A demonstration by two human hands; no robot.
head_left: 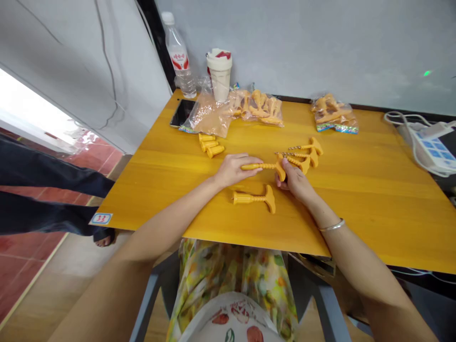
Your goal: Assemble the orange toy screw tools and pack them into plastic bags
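My left hand [235, 169] is closed on the sleeve end of a yellow T-handled piece [269, 166]. At its T-shaped handle, my right hand [294, 180] has its fingers wrapped round the same piece. Nearer the table's front edge lies another T-handled piece [254, 198] with a sleeve on its shaft. Several T-handled pieces [311, 154] with bare metal spiral tips lie just beyond my right hand. Behind my left hand rest a few loose yellow sleeves [211, 145].
Along the back stand a water bottle [180, 64] and a white cup [220, 76], near a phone [182, 113] and bagged yellow parts [261, 108]. Another bag [333, 113] and a power strip [436, 147] are at right. A person's legs [50, 190] show at left.
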